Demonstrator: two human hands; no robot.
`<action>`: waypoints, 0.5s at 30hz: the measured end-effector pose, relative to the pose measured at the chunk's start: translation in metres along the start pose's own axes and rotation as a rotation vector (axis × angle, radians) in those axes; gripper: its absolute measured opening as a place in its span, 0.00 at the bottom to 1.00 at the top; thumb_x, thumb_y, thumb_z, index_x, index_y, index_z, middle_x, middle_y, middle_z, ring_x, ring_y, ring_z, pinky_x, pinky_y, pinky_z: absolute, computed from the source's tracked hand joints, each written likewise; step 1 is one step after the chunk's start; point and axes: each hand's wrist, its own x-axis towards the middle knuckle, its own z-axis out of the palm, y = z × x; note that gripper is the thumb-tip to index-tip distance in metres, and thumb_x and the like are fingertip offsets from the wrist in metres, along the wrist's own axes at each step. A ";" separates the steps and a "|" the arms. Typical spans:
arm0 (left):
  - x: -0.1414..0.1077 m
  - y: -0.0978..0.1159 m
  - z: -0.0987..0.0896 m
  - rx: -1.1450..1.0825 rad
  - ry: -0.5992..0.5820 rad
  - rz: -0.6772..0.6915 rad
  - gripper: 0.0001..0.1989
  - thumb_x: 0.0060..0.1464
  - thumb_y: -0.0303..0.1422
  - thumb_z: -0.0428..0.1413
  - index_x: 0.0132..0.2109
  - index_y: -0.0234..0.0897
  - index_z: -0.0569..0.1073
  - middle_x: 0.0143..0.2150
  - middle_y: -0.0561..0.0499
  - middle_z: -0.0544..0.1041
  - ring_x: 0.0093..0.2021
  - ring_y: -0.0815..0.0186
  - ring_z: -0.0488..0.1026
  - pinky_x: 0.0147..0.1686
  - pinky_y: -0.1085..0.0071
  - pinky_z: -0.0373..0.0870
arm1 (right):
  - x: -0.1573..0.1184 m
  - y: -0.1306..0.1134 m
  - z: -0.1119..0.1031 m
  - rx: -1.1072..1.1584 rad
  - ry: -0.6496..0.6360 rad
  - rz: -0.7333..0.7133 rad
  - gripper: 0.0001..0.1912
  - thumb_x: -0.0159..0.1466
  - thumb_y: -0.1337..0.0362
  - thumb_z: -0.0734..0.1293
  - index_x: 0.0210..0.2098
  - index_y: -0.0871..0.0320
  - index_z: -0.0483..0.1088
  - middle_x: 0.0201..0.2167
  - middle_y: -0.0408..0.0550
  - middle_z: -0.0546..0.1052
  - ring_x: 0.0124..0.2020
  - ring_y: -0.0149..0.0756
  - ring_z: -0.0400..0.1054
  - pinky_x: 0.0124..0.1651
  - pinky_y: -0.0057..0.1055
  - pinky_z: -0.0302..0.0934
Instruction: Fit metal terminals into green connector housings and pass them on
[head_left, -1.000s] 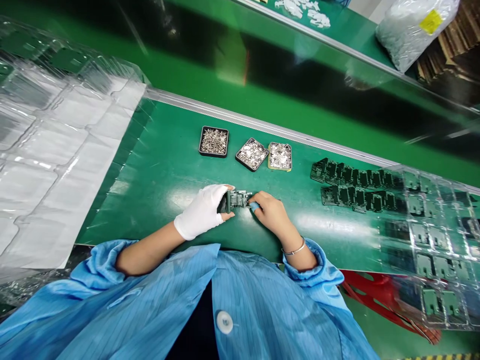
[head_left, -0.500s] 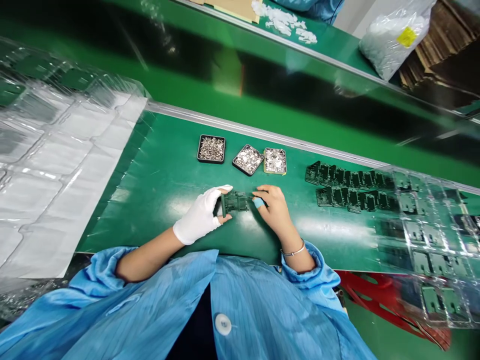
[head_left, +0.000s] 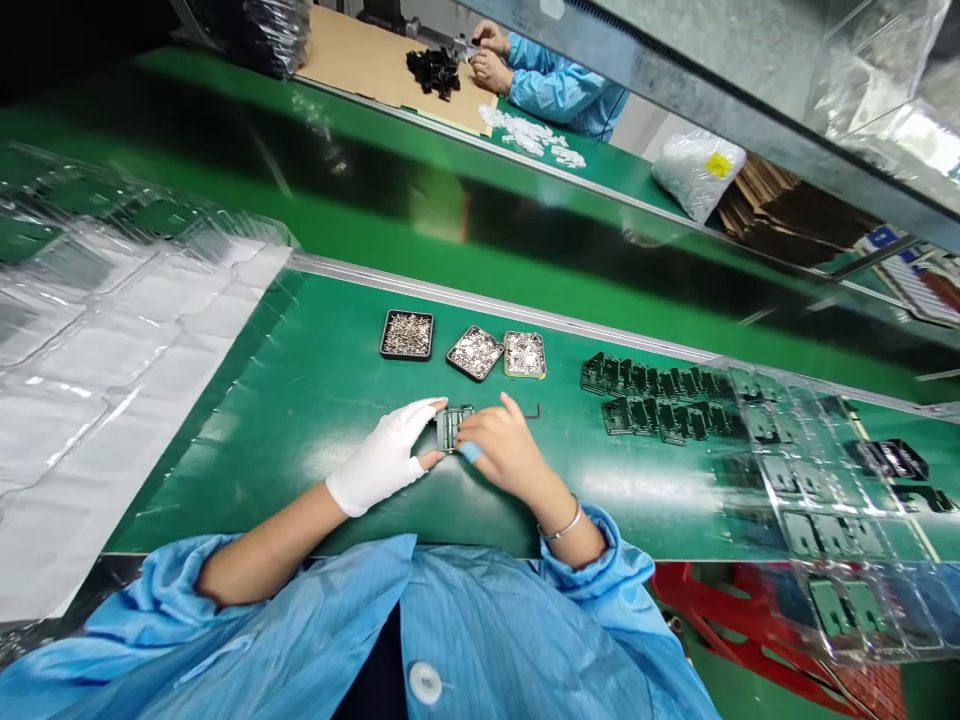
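Observation:
My left hand (head_left: 384, 452), in a white glove with bare fingertips, grips a small bundle of green circuit boards (head_left: 451, 428) by its left end, thumb below and fingers above. Over the right end of the bundle, my right hand (head_left: 504, 448) has its fingers closed against the boards; a blue wrap covers one digit. Whether a small part sits in those fingertips is hidden. Behind the hands lie a black tray of small metal pieces (head_left: 407, 335), a second tray of shiny pieces (head_left: 475, 353) and a third tray (head_left: 524, 354).
Two rows of green boards (head_left: 660, 398) stand at right, beside a clear blister tray (head_left: 817, 470). A thin L-shaped piece (head_left: 534, 412) lies near my right hand. Clear trays over white sheets (head_left: 135, 350) cover the left side. Across the bench, a co-worker's hands (head_left: 491, 60) handle black parts (head_left: 435, 72).
My right hand has moved left onto the right end of the boards, where it was a little apart before. The view has tilted up, bringing the co-worker's hands into sight.

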 end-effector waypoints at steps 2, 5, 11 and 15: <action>0.000 0.001 -0.001 0.004 -0.032 0.006 0.24 0.59 0.37 0.53 0.60 0.34 0.65 0.57 0.38 0.74 0.58 0.50 0.72 0.58 0.52 0.70 | 0.003 0.025 -0.014 -0.001 0.171 0.171 0.11 0.67 0.68 0.60 0.41 0.54 0.73 0.43 0.49 0.79 0.49 0.40 0.70 0.63 0.47 0.55; -0.001 0.005 -0.003 0.002 -0.010 -0.009 0.24 0.57 0.35 0.52 0.60 0.35 0.66 0.57 0.39 0.74 0.57 0.51 0.73 0.57 0.53 0.71 | 0.009 0.067 -0.034 -0.075 0.338 0.473 0.13 0.65 0.69 0.58 0.41 0.58 0.74 0.42 0.55 0.77 0.45 0.44 0.69 0.51 0.42 0.63; 0.004 0.017 0.001 -0.031 -0.003 0.010 0.27 0.57 0.41 0.55 0.61 0.36 0.65 0.59 0.38 0.72 0.58 0.49 0.71 0.58 0.52 0.70 | 0.019 0.091 -0.024 -0.276 0.189 0.442 0.13 0.63 0.70 0.61 0.46 0.58 0.72 0.44 0.55 0.75 0.45 0.46 0.66 0.50 0.41 0.60; 0.008 0.020 0.002 -0.086 -0.019 -0.012 0.23 0.58 0.38 0.54 0.58 0.37 0.67 0.57 0.40 0.73 0.57 0.51 0.72 0.58 0.53 0.70 | 0.020 0.092 -0.012 -0.339 0.213 0.436 0.14 0.62 0.75 0.58 0.40 0.59 0.72 0.39 0.54 0.74 0.41 0.44 0.64 0.47 0.38 0.58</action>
